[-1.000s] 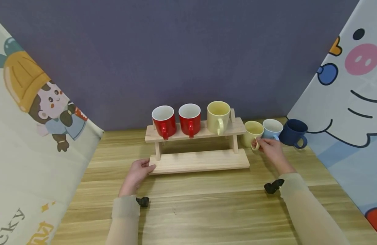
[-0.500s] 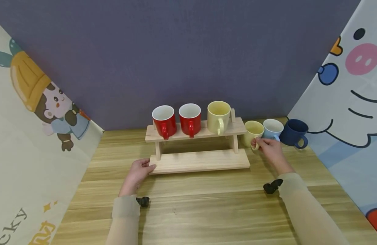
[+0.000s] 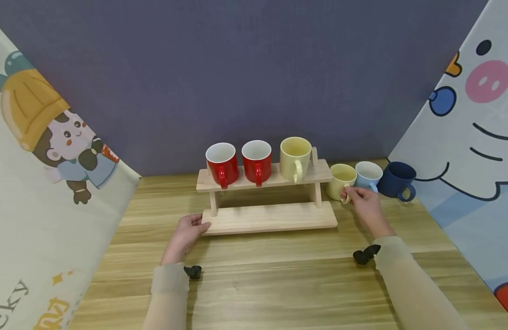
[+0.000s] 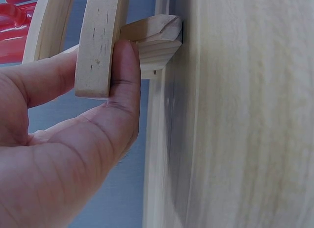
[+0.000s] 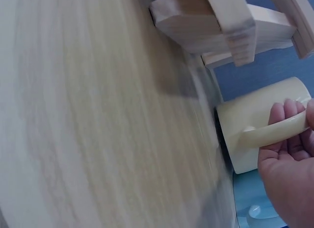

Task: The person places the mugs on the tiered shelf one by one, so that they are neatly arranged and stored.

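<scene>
A two-tier wooden mug rack (image 3: 270, 218) stands on the table. My left hand (image 3: 187, 233) pinches the left end of its lower board, thumb on one face and a finger on the other, as the left wrist view shows close up. To the right of the rack, a pale yellow mug (image 3: 337, 185) stands upright. My right hand (image 3: 367, 206) grips that mug's handle (image 5: 274, 132), fingers curled through the loop. The upper board carries two red mugs (image 3: 222, 167), white inside, and another yellow mug (image 3: 292, 160), their handles facing me.
Right of the gripped mug are a light blue mug (image 3: 368, 172) and a dark blue mug (image 3: 396, 179), close together. A grey-blue wall (image 3: 254, 78) rises behind the rack. Cartoon-printed panels flank the wood-grain table (image 3: 254, 284) on both sides.
</scene>
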`<action>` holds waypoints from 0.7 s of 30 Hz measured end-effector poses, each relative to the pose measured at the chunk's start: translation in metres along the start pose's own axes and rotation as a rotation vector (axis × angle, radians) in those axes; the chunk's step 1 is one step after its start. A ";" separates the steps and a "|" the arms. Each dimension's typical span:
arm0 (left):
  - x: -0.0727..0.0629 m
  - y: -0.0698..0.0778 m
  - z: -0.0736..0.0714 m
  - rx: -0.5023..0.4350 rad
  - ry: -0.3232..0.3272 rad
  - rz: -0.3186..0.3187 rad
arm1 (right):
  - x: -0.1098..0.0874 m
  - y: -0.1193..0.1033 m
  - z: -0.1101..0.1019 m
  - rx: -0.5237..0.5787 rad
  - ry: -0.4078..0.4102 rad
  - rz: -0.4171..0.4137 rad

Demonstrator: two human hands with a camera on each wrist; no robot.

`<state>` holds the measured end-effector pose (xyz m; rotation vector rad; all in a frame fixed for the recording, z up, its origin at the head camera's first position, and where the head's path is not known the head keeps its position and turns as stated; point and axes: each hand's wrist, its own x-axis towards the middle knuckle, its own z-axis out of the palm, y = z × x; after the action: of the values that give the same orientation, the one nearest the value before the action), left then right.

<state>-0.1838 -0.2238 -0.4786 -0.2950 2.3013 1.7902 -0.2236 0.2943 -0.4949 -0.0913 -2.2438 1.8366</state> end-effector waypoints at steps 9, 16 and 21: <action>-0.001 0.000 0.000 0.000 -0.003 -0.006 | -0.003 -0.013 0.002 0.138 0.071 -0.002; -0.002 0.001 0.000 -0.015 -0.002 -0.016 | -0.006 -0.030 0.001 0.336 0.063 -0.044; -0.004 0.003 0.000 -0.013 -0.006 -0.018 | -0.012 -0.044 0.000 0.339 0.075 -0.057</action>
<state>-0.1808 -0.2227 -0.4751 -0.3107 2.2763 1.7958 -0.2075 0.2832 -0.4538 -0.0342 -1.8369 2.1137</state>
